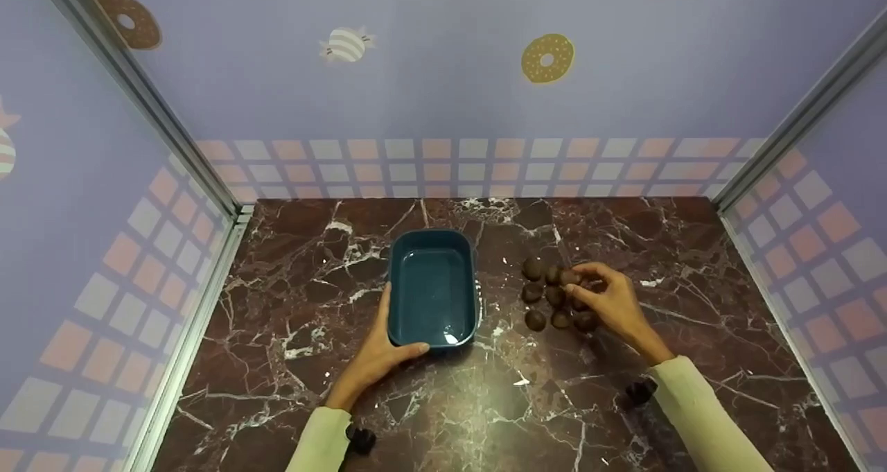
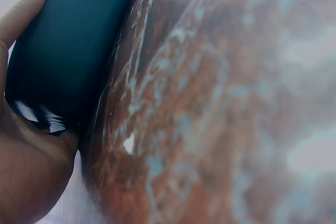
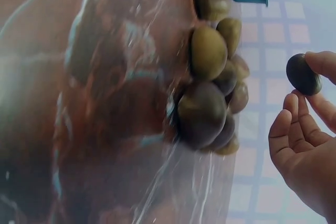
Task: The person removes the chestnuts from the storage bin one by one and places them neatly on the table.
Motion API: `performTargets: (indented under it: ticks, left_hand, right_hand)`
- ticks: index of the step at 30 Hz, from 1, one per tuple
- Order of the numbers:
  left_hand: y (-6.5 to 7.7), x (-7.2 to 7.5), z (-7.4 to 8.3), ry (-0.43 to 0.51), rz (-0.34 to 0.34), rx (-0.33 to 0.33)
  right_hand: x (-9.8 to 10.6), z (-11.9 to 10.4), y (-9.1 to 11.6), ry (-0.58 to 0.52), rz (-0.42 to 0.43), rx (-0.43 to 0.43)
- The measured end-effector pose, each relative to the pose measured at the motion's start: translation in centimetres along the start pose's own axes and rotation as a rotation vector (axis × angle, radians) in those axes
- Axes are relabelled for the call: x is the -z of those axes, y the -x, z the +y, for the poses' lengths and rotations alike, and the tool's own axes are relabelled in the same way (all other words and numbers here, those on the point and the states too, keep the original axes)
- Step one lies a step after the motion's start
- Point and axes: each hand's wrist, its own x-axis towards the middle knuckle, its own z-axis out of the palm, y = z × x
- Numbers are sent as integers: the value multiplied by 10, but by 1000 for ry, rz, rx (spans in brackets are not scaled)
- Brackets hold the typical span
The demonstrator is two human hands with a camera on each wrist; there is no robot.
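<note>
A deep teal rectangular dish (image 1: 433, 295) with rounded corners stands on the marbled tabletop, its glossy floor in sight. My left hand (image 1: 384, 344) grips its near left corner, fingers along the left wall and thumb at the near rim. The left wrist view shows the outer wall of the dish (image 2: 73, 40) against that hand. To the right, my right hand (image 1: 610, 302) pinches one smooth brown chestnut (image 3: 303, 74) between thumb and fingertip, raised over the others. Several more chestnuts (image 1: 533, 292) lie loosely grouped beneath and left of the fingers.
Dark red marbled tabletop (image 1: 513, 416) with white veins runs under everything. Purple wall panels (image 1: 443, 98) with a pink and white checked band enclose the back and both sides, with metal rails (image 1: 201, 333) along the corners.
</note>
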Motion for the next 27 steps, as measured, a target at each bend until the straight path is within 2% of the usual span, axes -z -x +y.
performTargets:
  ticks: [7,15,22,27]
  left_hand:
    - [0,-1,0,-12,3,-14]
    - [2,1,0,-51,14,-3]
    - [1,1,1,-38,-1,34]
    - [0,0,1,-42,3,6]
  right_hand:
    - [14,18,3,-14,43,-64]
    - [21,33,15,-38,51,-79]
    - [19,32,34,23,59,-97]
    - [11,27,49,51,57,-71]
